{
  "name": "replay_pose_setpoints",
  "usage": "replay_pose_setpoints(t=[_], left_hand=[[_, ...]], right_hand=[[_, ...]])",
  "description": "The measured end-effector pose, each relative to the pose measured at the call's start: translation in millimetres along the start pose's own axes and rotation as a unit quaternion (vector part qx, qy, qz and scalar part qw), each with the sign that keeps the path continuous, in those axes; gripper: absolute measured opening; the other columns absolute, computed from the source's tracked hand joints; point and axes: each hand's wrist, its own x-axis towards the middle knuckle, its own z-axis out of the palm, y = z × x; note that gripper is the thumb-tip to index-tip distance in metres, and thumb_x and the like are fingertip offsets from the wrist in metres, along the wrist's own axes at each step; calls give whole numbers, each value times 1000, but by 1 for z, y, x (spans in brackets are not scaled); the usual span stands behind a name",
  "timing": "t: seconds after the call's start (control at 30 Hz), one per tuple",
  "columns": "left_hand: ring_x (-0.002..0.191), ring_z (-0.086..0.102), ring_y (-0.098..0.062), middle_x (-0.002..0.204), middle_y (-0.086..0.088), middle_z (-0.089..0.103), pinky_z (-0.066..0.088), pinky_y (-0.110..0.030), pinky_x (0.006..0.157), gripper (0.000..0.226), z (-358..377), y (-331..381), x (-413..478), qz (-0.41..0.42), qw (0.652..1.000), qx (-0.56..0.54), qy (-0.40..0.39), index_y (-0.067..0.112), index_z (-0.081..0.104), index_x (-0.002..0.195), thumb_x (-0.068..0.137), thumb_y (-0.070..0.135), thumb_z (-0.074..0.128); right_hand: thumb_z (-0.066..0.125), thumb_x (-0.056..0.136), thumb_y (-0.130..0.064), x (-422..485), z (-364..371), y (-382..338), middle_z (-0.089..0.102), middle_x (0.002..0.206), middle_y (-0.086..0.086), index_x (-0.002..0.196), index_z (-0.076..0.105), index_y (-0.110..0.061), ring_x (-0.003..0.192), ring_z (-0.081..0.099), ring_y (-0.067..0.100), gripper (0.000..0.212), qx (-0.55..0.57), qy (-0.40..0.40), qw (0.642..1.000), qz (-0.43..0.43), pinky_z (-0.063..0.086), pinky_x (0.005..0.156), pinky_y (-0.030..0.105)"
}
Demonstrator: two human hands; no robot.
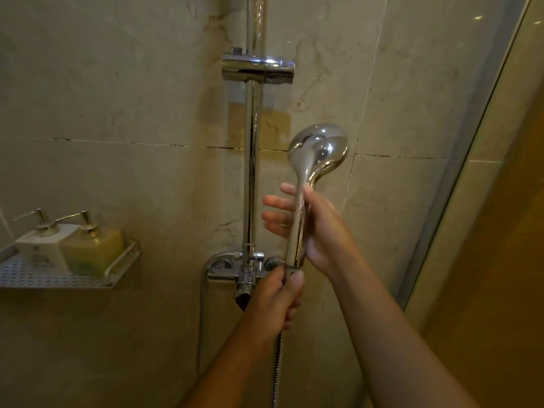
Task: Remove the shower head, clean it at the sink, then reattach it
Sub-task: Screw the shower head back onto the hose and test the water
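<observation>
Head view: shower head (319,145) off holder (257,67), handle pinched by right hand (321,231); left hand (276,298) grips hose (276,372) nut at its base. Step, likely: unscrewing. Next: twist nut, steady handle.

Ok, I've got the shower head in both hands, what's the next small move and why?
Probably turn your left hand, which grips the joint at the handle's base, while your right hand steadies the shower head. It's already out of the holder, yet the hose looks attached.
</observation>
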Motion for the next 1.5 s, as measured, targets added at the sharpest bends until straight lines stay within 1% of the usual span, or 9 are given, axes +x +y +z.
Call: replay_pose_setpoints(t=[0.1,0.2,0.33,0.47,0.63,0.83,1.13,1.33,1.5], left_hand=[[45,34,-3,57,12,46,28,-16,41,30,-3,2,-3,-2,999,-48,-16,14,53,92,93,44,53],[45,32,-3,58,11,45,27,-15,40,29,-5,3,-5,-3,998,-63,-20,12,52,95,89,40,50],[46,34,-4,60,10,45,27,-16,41,31,-6,0,-4,1,999,-34,0,10,53,96,91,40,50],[46,35,-3,60,10,45,29,-16,42,30,-3,-4,0,-7,1000,-11,-1,14,53,90,90,44,52],[45,33,-3,57,11,44,28,-15,40,31,2,-5,4,-16,999,-45,-14,15,49,88,94,44,54],[46,34,-3,59,10,43,29,-15,41,34,-7,-2,9,7,997,-65,-32,12,50,92,90,46,53],[48,35,-4,62,9,45,29,-17,42,35,-13,3,12,3,999,-50,-19,8,51,98,88,41,51],[50,37,-5,63,9,47,31,-20,46,47,-16,0,11,4,1000,4,-5,2,53,104,89,46,51],[49,38,-4,60,11,46,32,-18,46,22,-10,0,9,7,999,36,-8,15,54,90,99,34,49]], right_hand=[[33,102,-31,-2,-13,-8,64,129,23,142,45,3,113,64,36,54,42,-100,993,45,48,103,52],[39,106,-20,-4,-24,-16,64,130,26,142,45,4,116,64,39,44,-73,-107,991,31,53,97,53],[58,99,-20,-7,-19,-18,75,108,18,124,54,2,96,75,32,33,-228,-11,973,-28,61,79,44],[73,85,-45,-4,-12,1,65,82,8,97,57,-9,72,65,21,41,-408,147,887,-156,56,64,35],[59,99,-31,4,1,14,70,110,22,122,55,-1,90,71,28,37,-149,68,986,-30,60,80,45],[38,100,-28,4,-20,-4,61,133,26,147,40,0,116,63,38,55,7,-118,992,51,49,102,51],[48,100,0,1,-32,-21,68,127,19,137,50,-1,115,67,36,37,-194,-97,976,-16,57,92,50],[71,89,-7,-1,-28,-20,67,99,14,120,54,-6,91,71,27,36,-292,4,954,-70,62,76,39],[80,81,-28,1,-17,-5,63,94,-8,121,61,-19,82,66,2,46,-322,54,942,-76,57,80,31]])
